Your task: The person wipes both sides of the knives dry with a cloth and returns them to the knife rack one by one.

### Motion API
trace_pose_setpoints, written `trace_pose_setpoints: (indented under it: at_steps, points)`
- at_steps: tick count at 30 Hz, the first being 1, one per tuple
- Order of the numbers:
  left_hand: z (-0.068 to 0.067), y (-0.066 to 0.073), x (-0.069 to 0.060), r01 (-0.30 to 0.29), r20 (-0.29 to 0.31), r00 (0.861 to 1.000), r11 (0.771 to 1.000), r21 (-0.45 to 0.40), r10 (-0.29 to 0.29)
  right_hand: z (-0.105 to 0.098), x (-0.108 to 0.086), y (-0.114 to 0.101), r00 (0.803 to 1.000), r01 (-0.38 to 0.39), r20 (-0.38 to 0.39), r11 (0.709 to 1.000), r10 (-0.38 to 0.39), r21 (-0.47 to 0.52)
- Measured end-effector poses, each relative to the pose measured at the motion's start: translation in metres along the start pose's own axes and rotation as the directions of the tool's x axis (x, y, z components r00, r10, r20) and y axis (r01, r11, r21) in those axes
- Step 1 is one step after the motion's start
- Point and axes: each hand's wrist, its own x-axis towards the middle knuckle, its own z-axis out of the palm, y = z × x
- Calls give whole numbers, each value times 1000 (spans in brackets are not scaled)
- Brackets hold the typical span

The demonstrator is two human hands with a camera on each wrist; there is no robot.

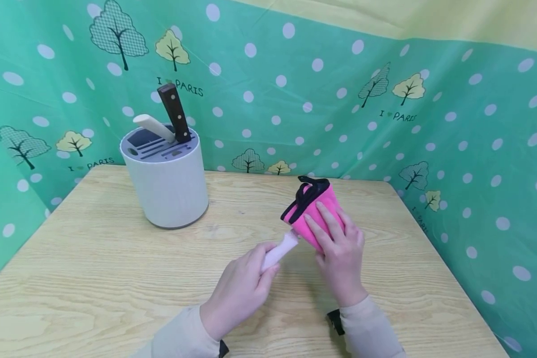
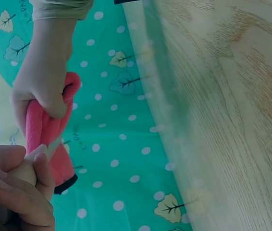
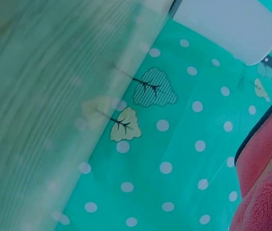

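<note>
My left hand [image 1: 243, 283] grips the white handle [image 1: 279, 251] of what looks like a knife, held at a slant above the table. Its far end runs into a folded pink towel [image 1: 319, 216] with black edging, which hides most of the blade. From the other side my right hand [image 1: 342, 248] holds the towel, fingers spread over its front. In the left wrist view, the right hand [image 2: 44, 77] is curled round the fluffy towel [image 2: 63, 166]. A smooth pale strip lies between the towel's [image 3: 263, 207] folds in the right wrist view.
A white round knife block [image 1: 167, 189] stands at the back left of the wooden table [image 1: 130, 278]. A dark-handled knife [image 1: 175, 112] and a white handle [image 1: 154, 127] stick up from its slots. Green dotted cloth [image 1: 268, 99] hangs behind and to the right.
</note>
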Motion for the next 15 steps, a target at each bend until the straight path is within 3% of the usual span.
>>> trace_pose_setpoints:
  at_steps: [8,15]
  points:
    - [1,0,-1,-20,3,1000,1000,-6,20,0,0,14,998,-68,3,997,68,-38]
    - [2,0,-3,7,32,999,1000,-20,-6,1,-2,25,990,-144,-4,988,144,-51]
